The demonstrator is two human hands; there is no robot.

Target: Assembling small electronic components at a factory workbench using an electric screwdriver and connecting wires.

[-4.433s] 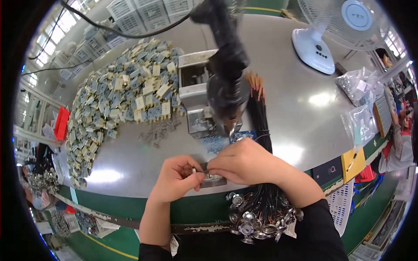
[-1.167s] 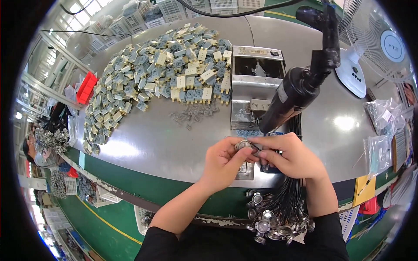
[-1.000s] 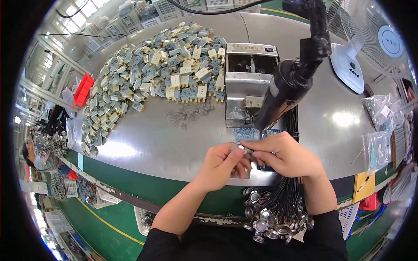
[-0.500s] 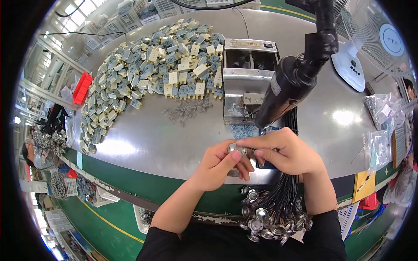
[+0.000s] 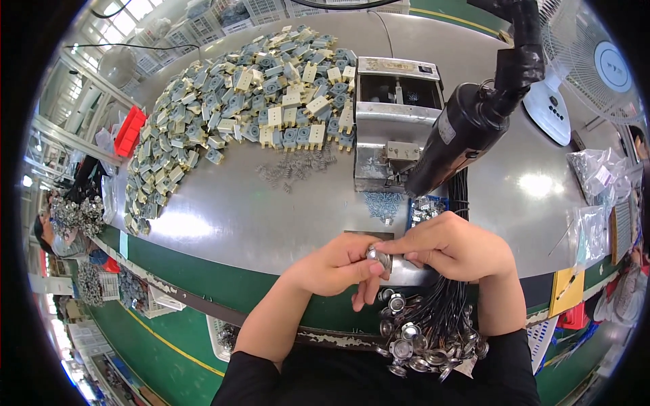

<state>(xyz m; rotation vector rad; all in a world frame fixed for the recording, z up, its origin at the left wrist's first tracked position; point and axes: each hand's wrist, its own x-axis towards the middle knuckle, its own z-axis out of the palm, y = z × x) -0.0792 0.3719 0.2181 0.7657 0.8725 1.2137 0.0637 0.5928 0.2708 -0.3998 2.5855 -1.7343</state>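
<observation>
Head view: the left hand [image 5: 338,266] grasps the metal part [image 5: 380,257] between thumb and forefinger, its lower fingers extended and free. The right hand [image 5: 459,249] is curled, forefinger reaching to the part's upper edge; whether it also grips a lead is hidden. The part is above the plate [image 5: 369,235], near the front of the bench [image 5: 230,233], left of the cables [image 5: 443,294].

To work well, hold the part by its rim, steady it with the left thumb, and make small adjustments with the right fingertip. Keep any attached lead slack (a taut one would probably twist the part).

Compared with the frame half a second earlier, both hands are lower and closer to the bench edge. The plate's far edge now shows beyond the left hand, and more of the blue tray [image 5: 410,215] is exposed above the right.
</observation>
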